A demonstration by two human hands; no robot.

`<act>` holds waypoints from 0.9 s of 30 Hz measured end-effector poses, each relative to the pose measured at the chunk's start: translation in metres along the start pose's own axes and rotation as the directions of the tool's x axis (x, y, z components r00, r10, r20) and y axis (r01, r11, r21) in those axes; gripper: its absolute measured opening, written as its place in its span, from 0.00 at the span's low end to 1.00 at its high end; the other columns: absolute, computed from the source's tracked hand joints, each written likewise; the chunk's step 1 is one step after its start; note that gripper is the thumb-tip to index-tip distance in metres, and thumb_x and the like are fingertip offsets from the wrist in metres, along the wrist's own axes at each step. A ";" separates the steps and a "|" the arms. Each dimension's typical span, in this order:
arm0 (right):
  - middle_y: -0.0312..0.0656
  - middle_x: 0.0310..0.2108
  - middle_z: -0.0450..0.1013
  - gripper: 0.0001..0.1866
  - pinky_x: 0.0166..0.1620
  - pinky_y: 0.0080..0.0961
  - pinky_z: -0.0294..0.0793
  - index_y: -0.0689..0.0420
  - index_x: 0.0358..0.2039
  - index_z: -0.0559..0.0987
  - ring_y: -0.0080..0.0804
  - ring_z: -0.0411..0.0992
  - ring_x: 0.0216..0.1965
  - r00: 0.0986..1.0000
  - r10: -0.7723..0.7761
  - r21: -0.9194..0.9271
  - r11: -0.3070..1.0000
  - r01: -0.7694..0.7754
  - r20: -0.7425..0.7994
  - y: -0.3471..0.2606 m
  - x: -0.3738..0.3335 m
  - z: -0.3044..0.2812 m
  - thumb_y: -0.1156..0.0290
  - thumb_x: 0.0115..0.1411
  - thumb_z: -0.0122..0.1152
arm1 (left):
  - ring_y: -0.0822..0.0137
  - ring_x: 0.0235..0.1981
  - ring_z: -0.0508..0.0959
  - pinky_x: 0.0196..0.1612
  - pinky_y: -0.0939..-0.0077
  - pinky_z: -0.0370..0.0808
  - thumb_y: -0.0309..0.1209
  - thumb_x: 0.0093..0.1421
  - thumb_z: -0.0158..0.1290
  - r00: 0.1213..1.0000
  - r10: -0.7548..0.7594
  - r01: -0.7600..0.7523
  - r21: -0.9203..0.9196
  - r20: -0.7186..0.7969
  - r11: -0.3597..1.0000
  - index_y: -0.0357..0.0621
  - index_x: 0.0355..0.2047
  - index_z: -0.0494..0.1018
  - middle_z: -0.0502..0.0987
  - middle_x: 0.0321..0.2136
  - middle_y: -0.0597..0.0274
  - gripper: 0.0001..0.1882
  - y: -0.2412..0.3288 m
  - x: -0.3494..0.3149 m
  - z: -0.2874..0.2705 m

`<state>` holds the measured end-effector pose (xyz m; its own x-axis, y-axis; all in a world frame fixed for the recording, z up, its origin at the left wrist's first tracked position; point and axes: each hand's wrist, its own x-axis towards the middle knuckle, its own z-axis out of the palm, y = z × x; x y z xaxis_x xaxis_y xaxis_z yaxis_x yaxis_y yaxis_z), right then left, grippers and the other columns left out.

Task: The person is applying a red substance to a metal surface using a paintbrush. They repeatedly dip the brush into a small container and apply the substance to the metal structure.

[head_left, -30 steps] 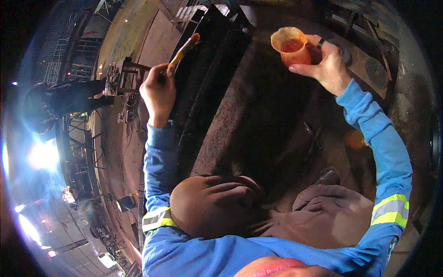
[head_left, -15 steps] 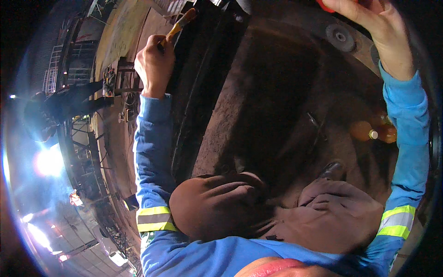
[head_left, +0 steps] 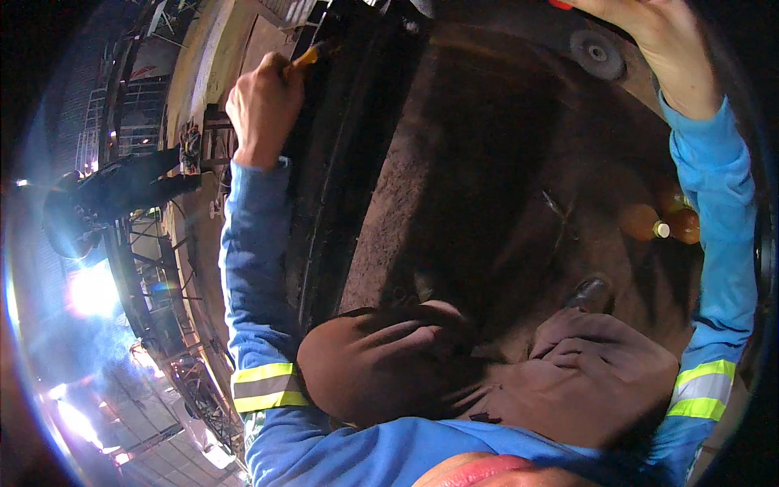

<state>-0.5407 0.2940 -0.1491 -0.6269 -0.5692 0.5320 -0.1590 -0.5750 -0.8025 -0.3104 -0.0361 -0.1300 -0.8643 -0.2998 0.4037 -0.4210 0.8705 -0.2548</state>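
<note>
My left hand [head_left: 264,109] is closed round a paintbrush [head_left: 307,58] with a yellow handle. The brush points to the right, and its dark tip meets or hovers over the long black beam [head_left: 345,162]; I cannot tell which. At the upper right my right hand [head_left: 677,61] reaches up to the picture's edge. Its fingers are partly cut off there. A sliver of a red thing [head_left: 560,3] shows at its fingertips, too little to name.
A round grey disc [head_left: 598,55] lies near my right hand. Amber bottles [head_left: 641,221], one with a white cap, are beside my right sleeve. A thin dark tool [head_left: 557,207] lies on the floor. At far left, a person in dark clothes [head_left: 122,191] is near a glaring light [head_left: 93,288].
My left hand has shifted slightly left and up, and the brush has tipped down toward the beam. My right hand has moved a little up and left; less of the red thing shows.
</note>
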 end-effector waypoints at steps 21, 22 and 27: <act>0.45 0.43 0.77 0.27 0.55 0.29 0.74 0.68 0.46 0.76 0.31 0.76 0.45 0.993 -0.102 -0.316 0.942 0.115 0.059 0.006 -0.013 0.018 0.76 0.46 0.76 | 0.44 0.30 0.82 0.33 0.51 0.78 0.44 0.59 0.53 0.996 0.051 -0.043 0.100 -0.079 0.994 0.48 0.34 0.79 0.81 0.26 0.46 0.15 0.019 0.052 0.027; 0.45 0.43 0.77 0.27 0.55 0.29 0.74 0.69 0.46 0.76 0.31 0.76 0.45 0.993 -0.090 -0.314 0.943 0.111 0.080 0.010 -0.012 0.016 0.76 0.46 0.76 | 0.44 0.30 0.82 0.34 0.52 0.77 0.45 0.59 0.52 0.995 0.052 -0.042 0.115 -0.082 0.992 0.49 0.34 0.79 0.81 0.27 0.47 0.14 0.019 0.058 0.030; 0.46 0.42 0.77 0.26 0.56 0.29 0.74 0.69 0.46 0.76 0.31 0.76 0.44 0.992 -0.011 -0.337 0.940 0.053 0.125 -0.008 -0.016 0.014 0.74 0.47 0.76 | 0.44 0.32 0.82 0.35 0.51 0.78 0.47 0.59 0.53 0.997 0.073 -0.071 0.095 -0.012 0.993 0.49 0.35 0.79 0.81 0.28 0.47 0.16 0.022 0.067 0.031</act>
<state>-0.5188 0.2995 -0.1469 -0.5248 -0.6315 0.5708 -0.4399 -0.3728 -0.8170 -0.3857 -0.0494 -0.1362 -0.8892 -0.2311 0.3949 -0.3827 0.8488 -0.3649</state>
